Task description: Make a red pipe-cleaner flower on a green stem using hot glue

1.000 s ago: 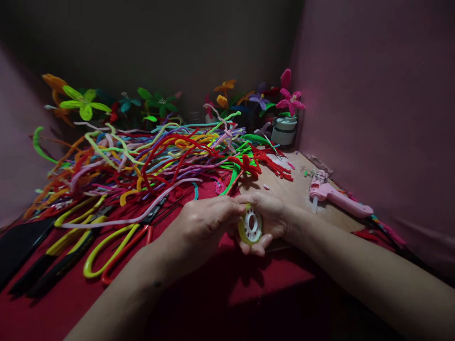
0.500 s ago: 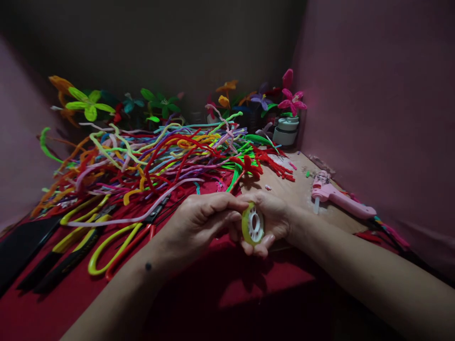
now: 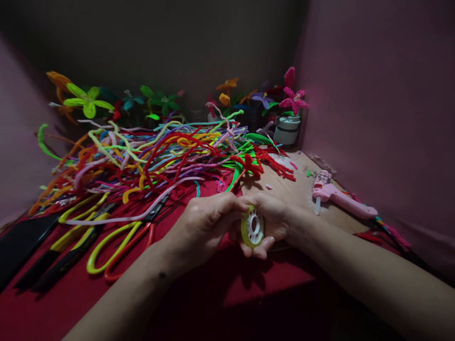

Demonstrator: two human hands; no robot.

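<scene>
A small roll of yellowish tape on a white core (image 3: pixel 253 227) is gripped in my right hand (image 3: pixel 272 218), with the curled fingers beneath and behind it. My left hand (image 3: pixel 209 222) is closed in a pinch at the roll's upper left edge, the thumb and fingertips meeting there; whether a tape end is between them cannot be made out. Just behind the hands, a red fuzzy flower (image 3: pixel 249 166) on a stem leans over the edge of a tan board (image 3: pixel 284 189).
Many coloured pipe cleaners (image 3: pixel 170 151) lie heaped at the back left. Yellow-and-black pliers (image 3: pixel 76 241) and scissors with yellow and red handles (image 3: pixel 117 253) are at the left. A pink glue gun (image 3: pixel 341 199) rests at the right. Fuzzy flowers (image 3: pixel 87 102) stand behind.
My left wrist has shifted slightly right and turned a little. The tape roll sits marginally lower, still in my right hand. The whole view has moved very slightly.
</scene>
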